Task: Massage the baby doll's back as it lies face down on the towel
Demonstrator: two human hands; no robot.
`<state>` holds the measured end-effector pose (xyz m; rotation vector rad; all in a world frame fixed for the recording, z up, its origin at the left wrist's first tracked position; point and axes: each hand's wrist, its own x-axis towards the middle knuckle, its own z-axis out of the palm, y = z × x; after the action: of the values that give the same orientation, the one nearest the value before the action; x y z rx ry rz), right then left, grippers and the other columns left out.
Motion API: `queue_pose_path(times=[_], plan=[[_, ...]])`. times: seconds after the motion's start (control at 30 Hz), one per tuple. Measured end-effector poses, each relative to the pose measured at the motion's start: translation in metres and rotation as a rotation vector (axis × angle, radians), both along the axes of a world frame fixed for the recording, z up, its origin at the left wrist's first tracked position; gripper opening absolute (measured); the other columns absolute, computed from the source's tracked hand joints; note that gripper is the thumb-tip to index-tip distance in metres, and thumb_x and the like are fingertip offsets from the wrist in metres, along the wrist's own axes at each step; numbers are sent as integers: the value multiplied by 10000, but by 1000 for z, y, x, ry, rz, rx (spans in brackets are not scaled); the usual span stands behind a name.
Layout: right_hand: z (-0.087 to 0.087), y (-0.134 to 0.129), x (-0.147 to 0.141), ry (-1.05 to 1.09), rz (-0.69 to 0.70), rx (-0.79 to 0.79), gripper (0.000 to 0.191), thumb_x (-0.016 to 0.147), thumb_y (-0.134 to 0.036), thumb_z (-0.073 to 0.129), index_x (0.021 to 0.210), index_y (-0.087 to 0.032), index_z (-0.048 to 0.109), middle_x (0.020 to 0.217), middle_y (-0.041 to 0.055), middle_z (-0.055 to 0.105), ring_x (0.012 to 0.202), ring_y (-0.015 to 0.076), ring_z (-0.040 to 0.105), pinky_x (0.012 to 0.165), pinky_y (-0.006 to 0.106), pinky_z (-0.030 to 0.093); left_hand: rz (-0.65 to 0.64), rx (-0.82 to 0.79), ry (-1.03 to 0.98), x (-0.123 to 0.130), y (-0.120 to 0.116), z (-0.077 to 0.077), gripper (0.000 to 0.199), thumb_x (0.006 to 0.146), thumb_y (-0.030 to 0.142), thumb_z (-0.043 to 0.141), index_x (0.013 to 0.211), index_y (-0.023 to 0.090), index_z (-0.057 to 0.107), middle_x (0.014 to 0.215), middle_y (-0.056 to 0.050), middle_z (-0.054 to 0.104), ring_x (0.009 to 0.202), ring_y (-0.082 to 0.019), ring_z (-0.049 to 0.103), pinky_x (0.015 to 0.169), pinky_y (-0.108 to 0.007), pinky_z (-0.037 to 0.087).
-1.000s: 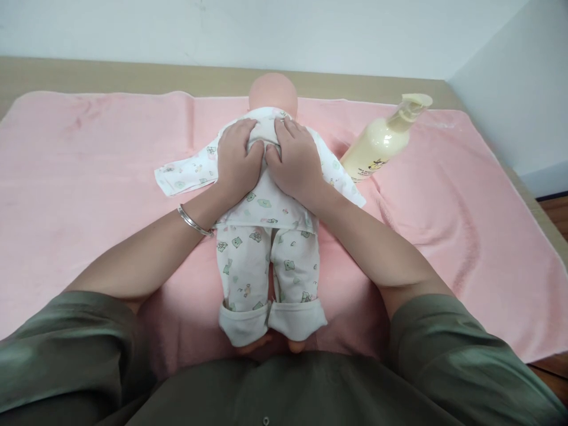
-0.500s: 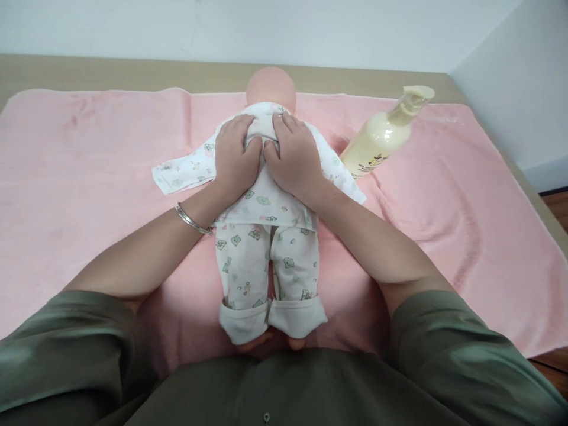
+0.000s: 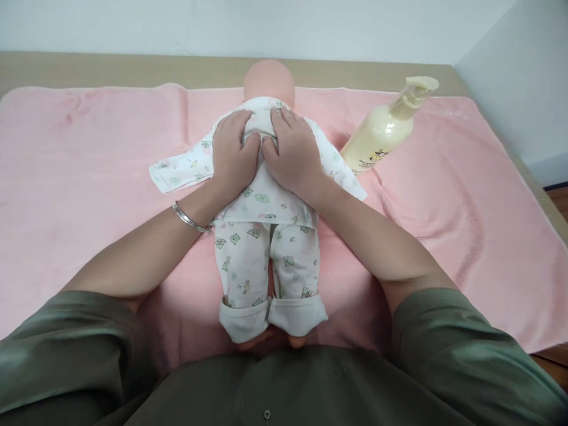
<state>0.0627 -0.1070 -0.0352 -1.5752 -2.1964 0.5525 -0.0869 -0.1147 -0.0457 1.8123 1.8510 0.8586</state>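
Observation:
A baby doll point(image 3: 268, 81) lies face down, the back of its head away from me and its feet near my body. It wears a white printed top point(image 3: 266, 204) and matching trousers point(image 3: 247, 260) with folded cuffs. My left hand point(image 3: 236, 148) rests flat on the left side of its upper back, thumb apart from the fingers. On the right side of the back lies my right hand point(image 3: 293, 149), also spread flat, its thumb close to the left thumb. Neither hand grips anything. A silver bangle point(image 3: 190, 218) circles my left wrist.
Under the doll a pink blanket point(image 3: 97, 160) covers most of a light wooden table point(image 3: 346, 75). A pale yellow pump bottle point(image 3: 377, 136) lies tilted right of the doll, by its sleeve. White walls point(image 3: 284, 26) stand behind.
The doll's head, the bottle and the table's back edge appear slightly higher in the view. Both hands stay on the doll's back, almost unmoved.

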Motion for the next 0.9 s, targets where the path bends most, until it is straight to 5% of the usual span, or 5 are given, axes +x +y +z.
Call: queue_pose_path(times=[0.1, 0.27, 0.43, 0.7, 0.9], plan=[[3, -1, 1, -12, 9, 7, 640, 1007, -318, 360, 1595, -94, 481, 1660, 95, 508, 1579, 272, 416, 1370, 442, 301, 79, -50, 12, 6, 0, 8, 490, 808, 367, 519, 1276, 258, 619, 1434, -13, 673, 1366, -242, 518, 1274, -471, 342], [9, -3, 2, -25, -7, -10, 591, 1001, -312, 385, 1577, -275, 515, 1641, -1, 537, 1592, 260, 407, 1361, 480, 332, 81, -56, 8, 9, -2, 13, 493, 797, 451, 507, 1252, 298, 619, 1426, -9, 671, 1372, -253, 517, 1277, -461, 336], [11, -2, 2, -96, 19, -23, 650, 1008, -313, 351, 1610, -92, 451, 1682, 105, 474, 1591, 252, 400, 1369, 384, 296, 66, -41, -11, 8, -3, 11, 368, 840, 411, 523, 1181, 322, 632, 1388, 6, 679, 1366, -259, 518, 1256, -483, 339], [-7, 5, 1, 115, 2, -29, 665, 970, -443, 339, 1591, -253, 479, 1656, -35, 512, 1600, 249, 350, 1393, 467, 248, 63, -23, -10, 5, -1, 7, 412, 838, 241, 548, 1241, 265, 633, 1394, 11, 678, 1335, -236, 512, 1251, -431, 338], [-3, 3, 1, 112, 0, -61, 658, 979, -399, 362, 1591, -171, 447, 1685, 16, 479, 1598, 234, 339, 1384, 438, 237, 68, -60, 17, 9, 0, 10, 321, 858, 156, 525, 1143, 266, 625, 1341, -5, 680, 1275, -236, 525, 1196, -434, 370]])
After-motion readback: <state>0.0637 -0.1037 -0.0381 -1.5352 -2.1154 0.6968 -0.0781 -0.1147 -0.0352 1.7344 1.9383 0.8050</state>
